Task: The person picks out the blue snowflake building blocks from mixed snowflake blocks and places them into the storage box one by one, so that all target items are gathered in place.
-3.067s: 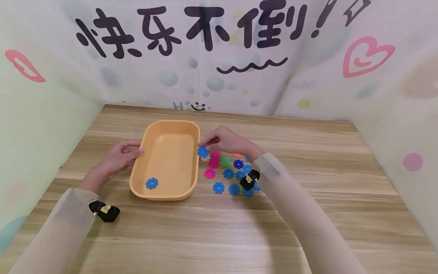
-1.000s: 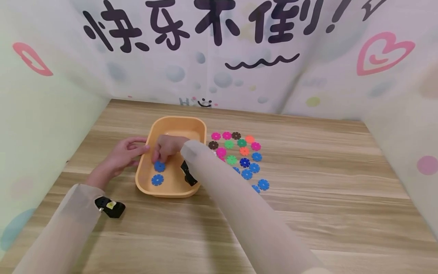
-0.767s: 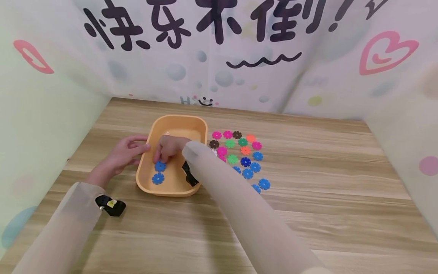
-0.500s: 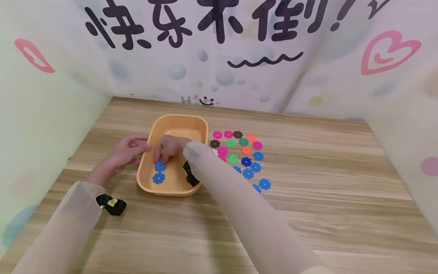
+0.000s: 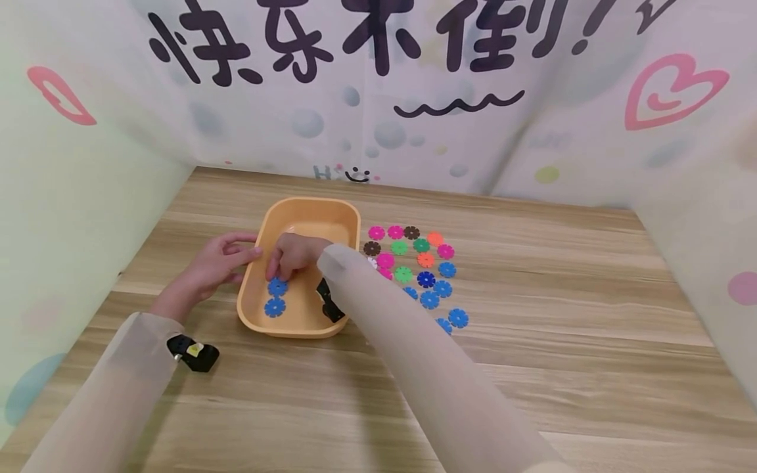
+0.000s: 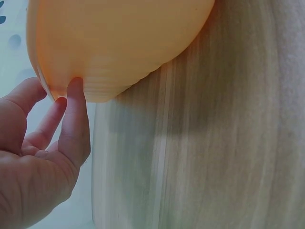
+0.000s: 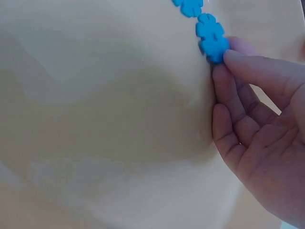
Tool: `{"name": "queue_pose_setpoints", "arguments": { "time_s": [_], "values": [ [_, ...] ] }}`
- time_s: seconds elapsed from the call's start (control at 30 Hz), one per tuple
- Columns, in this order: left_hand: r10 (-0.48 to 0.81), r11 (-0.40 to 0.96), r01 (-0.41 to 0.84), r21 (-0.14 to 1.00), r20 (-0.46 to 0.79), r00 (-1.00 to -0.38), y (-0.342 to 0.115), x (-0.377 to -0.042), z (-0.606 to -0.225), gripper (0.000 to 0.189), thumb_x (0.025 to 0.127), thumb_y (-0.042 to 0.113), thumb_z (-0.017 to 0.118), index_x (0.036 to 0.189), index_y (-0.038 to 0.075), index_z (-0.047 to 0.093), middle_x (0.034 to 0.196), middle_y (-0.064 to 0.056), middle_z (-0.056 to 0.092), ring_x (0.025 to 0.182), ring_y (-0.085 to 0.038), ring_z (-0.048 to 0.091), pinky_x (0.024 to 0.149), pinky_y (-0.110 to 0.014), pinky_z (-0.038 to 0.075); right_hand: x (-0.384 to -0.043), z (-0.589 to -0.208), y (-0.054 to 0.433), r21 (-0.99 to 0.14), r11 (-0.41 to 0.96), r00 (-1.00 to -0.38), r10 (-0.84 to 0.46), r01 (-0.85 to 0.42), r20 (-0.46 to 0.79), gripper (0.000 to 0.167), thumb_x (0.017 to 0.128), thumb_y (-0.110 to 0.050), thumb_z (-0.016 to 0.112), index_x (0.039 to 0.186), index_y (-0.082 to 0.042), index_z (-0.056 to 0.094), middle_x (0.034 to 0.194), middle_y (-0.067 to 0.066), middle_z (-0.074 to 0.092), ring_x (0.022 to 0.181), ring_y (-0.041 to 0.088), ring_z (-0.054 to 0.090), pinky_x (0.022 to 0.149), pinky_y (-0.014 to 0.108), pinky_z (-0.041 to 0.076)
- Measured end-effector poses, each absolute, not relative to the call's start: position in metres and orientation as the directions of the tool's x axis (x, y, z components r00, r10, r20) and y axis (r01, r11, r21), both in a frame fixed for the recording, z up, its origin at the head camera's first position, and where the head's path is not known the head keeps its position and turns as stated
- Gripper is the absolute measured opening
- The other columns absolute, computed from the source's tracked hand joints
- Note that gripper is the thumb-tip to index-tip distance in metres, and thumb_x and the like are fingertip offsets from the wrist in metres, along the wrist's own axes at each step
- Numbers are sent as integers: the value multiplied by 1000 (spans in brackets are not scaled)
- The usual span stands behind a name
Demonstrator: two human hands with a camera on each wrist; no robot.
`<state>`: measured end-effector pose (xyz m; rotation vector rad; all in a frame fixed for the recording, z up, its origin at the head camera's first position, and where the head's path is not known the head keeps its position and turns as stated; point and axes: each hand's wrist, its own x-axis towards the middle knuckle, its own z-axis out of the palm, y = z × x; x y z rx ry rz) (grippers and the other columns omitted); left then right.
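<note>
My right hand (image 5: pixel 292 255) reaches inside an orange-yellow plastic tray (image 5: pixel 251 322). Its thumb and forefinger pinch the edge of a blue snowflake-shaped building disc (image 7: pixel 213 40), low over the tray floor. Right beside this disc, a second blue disc (image 5: pixel 275 307) lies on the floor; in the right wrist view the two appear to touch. At the tray's left side my left hand (image 5: pixel 215 266) holds the rim, thumb on top and fingertips against the outer wall (image 6: pixel 119 47). The right hand's other fingers lie bent along the tray wall.
Right of the tray, several loose snowflake discs lie spread on the wooden table (image 5: pixel 562 295), among them pink (image 5: pixel 445 251), brown (image 5: pixel 411 232), green (image 5: pixel 399 247), orange (image 5: pixel 425 260) and blue (image 5: pixel 458 318). My right sleeve (image 5: pixel 414 348) covers part of them. A printed curtain (image 5: pixel 384 131) stands behind.
My right hand has carried a blue disc from beside the tray's right edge into the tray, next to the other blue disc. It has stayed there over the last second. The left hand keeps its hold.
</note>
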<state>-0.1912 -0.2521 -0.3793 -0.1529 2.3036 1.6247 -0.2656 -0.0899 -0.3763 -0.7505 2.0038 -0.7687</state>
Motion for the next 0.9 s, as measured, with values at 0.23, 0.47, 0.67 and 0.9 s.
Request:
{"name": "queue_pose_setpoints", "arguments": {
  "time_s": [0.23, 0.47, 0.67, 0.9],
  "values": [
    [95, 341, -266, 901, -315, -944, -249, -192, -379, 59, 92, 31, 56, 136, -2, 34, 124, -26, 46, 82, -3, 60, 69, -27, 54, -266, -371, -86, -710, 656, -501, -719, -257, -482, 20, 83, 1, 63, 101, -4, 70, 87, 3, 64, 76, 14, 52, 66, 18, 44],
    [108, 331, -250, 910, -300, -948, -249, -191, -381, 59, 92, 31, 57, 136, -2, 34, 122, -26, 47, 82, -4, 60, 67, -28, 54, -270, -339, -80, -659, 585, -481, -798, -474, -363, 27, 83, 0, 61, 109, -5, 67, 92, 3, 63, 70, 14, 52, 61, 19, 42],
    [104, 340, -241, 909, -291, -951, -250, -191, -381, 59, 92, 30, 55, 136, -3, 33, 118, -22, 48, 81, -2, 59, 65, -26, 54, -266, -295, -60, -611, 501, -420, -862, -613, -285, 29, 85, -8, 64, 114, -4, 64, 109, 6, 62, 86, 12, 57, 75, 18, 46],
    [94, 345, -248, 905, -296, -951, -249, -190, -380, 58, 92, 30, 56, 135, -3, 34, 113, -20, 49, 78, -6, 60, 65, -27, 54, -251, -272, -6, -596, 479, -422, -873, -644, -246, 36, 87, -14, 64, 122, -6, 58, 110, 2, 60, 94, 11, 55, 77, 19, 46]
  ]
}}
